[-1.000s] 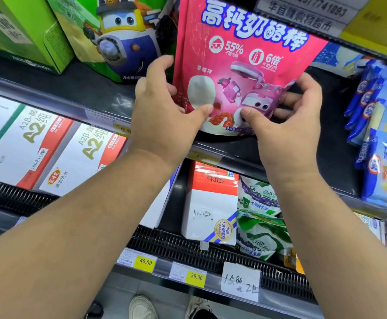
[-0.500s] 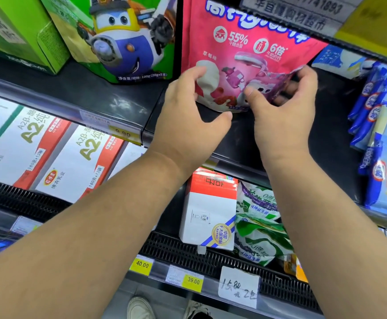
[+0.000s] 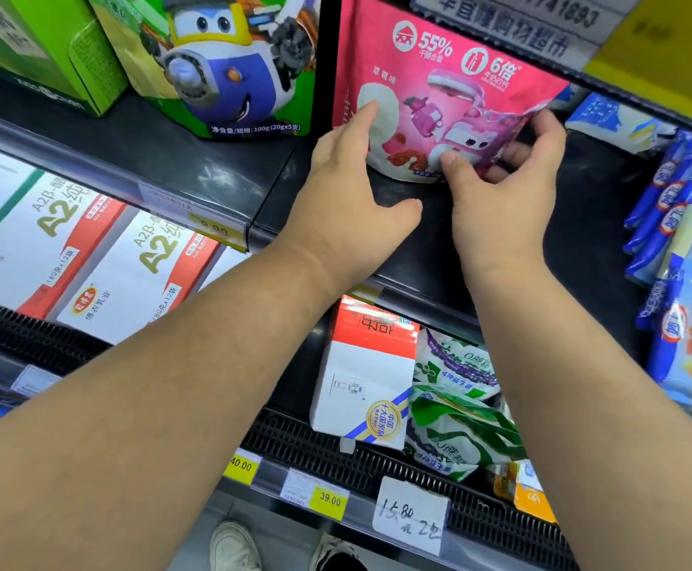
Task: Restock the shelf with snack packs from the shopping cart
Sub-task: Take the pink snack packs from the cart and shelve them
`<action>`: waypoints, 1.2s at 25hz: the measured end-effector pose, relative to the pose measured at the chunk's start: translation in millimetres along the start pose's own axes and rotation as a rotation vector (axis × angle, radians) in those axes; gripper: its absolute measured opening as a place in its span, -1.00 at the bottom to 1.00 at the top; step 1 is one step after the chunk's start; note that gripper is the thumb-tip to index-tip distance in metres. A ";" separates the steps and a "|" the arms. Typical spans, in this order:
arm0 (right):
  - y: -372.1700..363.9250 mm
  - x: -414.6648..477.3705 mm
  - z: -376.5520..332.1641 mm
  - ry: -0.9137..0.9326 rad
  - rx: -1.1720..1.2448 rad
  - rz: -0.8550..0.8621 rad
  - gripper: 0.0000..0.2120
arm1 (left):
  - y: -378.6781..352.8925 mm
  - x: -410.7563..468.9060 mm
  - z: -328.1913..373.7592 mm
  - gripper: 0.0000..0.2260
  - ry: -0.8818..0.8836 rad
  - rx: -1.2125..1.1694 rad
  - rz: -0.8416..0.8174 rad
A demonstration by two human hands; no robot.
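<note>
The pink snack pouch (image 3: 439, 96) stands upright on the dark upper shelf (image 3: 431, 249), just beside a green cartoon pouch (image 3: 221, 76). The right hand (image 3: 509, 191) pinches its lower right corner, thumb in front and fingers behind. The left hand (image 3: 348, 199), fingers straight and thumb spread, touches its left edge.

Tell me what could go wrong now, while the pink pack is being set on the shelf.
1. The pink pack stands on its rounded bottom; only the right hand pinches it, the left hand just touches its edge. Once released, it might tip forward off the shelf.
2. That hand reaches behind its corner; pulling out could drag it toward the blue packs.
</note>
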State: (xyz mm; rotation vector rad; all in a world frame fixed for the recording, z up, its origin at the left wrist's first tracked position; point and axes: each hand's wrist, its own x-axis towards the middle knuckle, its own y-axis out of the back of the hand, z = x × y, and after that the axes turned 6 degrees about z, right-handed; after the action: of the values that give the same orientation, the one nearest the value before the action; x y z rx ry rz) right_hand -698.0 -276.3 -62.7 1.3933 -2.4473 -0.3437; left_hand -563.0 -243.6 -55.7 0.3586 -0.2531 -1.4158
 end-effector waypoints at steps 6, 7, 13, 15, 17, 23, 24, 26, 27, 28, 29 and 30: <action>26.1 -30.1 -10.4 -0.174 0.037 -0.062 -0.41 | 14.4 -23.6 1.7 -0.22 0.015 0.008 -0.056; 31.6 -37.8 -15.7 -0.197 0.014 -0.083 -0.38 | 19.0 -32.4 4.2 -0.23 0.040 -0.007 -0.061; 73.7 -89.6 -66.5 -0.312 -0.013 -0.322 -0.41 | 65.2 -101.2 28.7 -0.27 0.169 -0.002 -0.083; 87.7 -108.9 -89.1 -0.320 -0.020 -0.433 -0.47 | 89.8 -122.7 41.3 -0.28 0.231 -0.013 -0.040; 97.5 -127.9 -114.2 -0.314 -0.016 -0.529 -0.49 | 117.1 -145.5 55.4 -0.28 0.273 -0.026 0.010; 108.1 -172.3 -176.0 -0.245 0.057 -0.797 -0.46 | 183.9 -208.8 94.8 -0.32 0.342 -0.092 0.177; 108.3 -181.0 -186.1 -0.233 0.064 -0.833 -0.45 | 195.5 -218.9 99.4 -0.32 0.341 -0.100 0.211; 106.9 -198.6 -204.9 -0.193 0.079 -0.901 -0.46 | 219.6 -239.5 107.1 -0.35 0.329 -0.113 0.268; 104.5 -208.4 -213.2 -0.172 0.088 -0.933 -0.47 | 231.5 -250.6 110.5 -0.35 0.329 -0.114 0.293; 101.7 -219.0 -222.2 -0.151 0.097 -0.964 -0.47 | 243.1 -262.0 113.7 -0.35 0.331 -0.114 0.317; 99.3 -228.6 -230.1 -0.134 0.106 -0.988 -0.47 | 253.1 -272.1 116.0 -0.34 0.339 -0.109 0.333; 96.8 -238.0 -236.9 -0.120 0.113 -1.005 -0.47 | 261.9 -281.6 116.3 -0.34 0.343 -0.106 0.342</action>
State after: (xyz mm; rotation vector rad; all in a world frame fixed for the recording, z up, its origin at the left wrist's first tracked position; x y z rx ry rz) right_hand -570.9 -35.6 156.7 2.6246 -1.6532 -0.5010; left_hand -407.8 54.3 164.8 0.4409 0.0412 -1.0070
